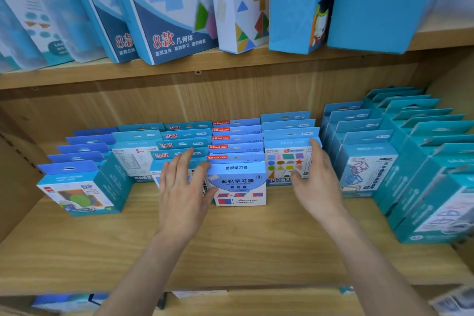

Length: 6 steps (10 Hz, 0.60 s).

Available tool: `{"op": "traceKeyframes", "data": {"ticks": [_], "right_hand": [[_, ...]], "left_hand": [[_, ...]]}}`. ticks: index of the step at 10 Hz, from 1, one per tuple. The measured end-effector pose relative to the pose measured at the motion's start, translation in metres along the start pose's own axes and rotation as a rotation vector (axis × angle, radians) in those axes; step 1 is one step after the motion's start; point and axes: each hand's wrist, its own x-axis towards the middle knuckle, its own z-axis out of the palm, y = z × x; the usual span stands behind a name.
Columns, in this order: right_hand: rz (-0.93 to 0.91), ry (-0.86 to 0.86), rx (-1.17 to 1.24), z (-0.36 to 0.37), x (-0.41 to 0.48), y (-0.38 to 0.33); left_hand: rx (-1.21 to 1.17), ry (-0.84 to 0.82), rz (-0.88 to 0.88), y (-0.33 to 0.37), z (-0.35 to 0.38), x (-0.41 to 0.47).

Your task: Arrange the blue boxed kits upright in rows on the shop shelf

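Left hand (pixel 183 187) and right hand (pixel 315 182) lie spread, gripping nothing, the front kit (pixel 238 183) between them. It looks like light, stiff, slick card, so pinch it by its side walls.

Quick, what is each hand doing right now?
Left hand: open, fingers resting on the boxed kits.
Right hand: open, touching the shapes kit.

Shop, wooden shelves (pixel 230 244), rows of boxed kits (pixel 237 185) (hang-tab tops)
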Motion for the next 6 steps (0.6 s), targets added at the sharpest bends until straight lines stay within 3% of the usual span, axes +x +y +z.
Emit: {"op": "traceKeyframes", "data": {"ticks": [4,6], "right_hand": [[-0.095,-0.011,0.011,-0.022,-0.022,-0.002],[-0.101,-0.003,0.122,-0.053,-0.067,-0.005]], "left_hand": [[-0.135,0.021,-0.023,0.002,-0.014,-0.008],[-0.362,0.189,0.035,0.004,-0.039,-0.031]]}}
